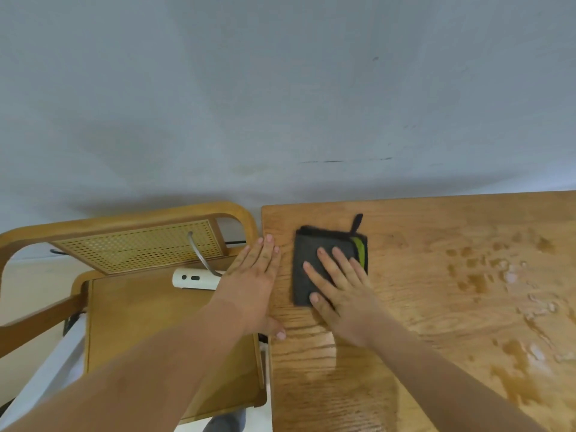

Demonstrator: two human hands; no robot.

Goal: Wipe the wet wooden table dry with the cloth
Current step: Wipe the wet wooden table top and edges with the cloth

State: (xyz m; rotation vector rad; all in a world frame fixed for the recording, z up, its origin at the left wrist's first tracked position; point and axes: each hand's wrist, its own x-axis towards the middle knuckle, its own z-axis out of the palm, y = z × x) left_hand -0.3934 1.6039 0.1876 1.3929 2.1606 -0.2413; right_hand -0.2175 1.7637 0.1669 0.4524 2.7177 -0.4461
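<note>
My right hand (339, 294) presses a folded cloth (327, 260) flat on the wet wooden table (436, 307).

My left hand (252, 285) lies open, fingers together, palm down along the table's left edge, gripping nothing; left of it stands a wooden chair (140, 307) with a white device (194, 278) on its seat. Just right of that hand sits the cloth: dark grey, folded square, a green strip at its right side and a small loop at the top. My right hand rests spread on it, fingers apart, not clenched. Further right of my grip, water beads and darkens the wood.
</note>
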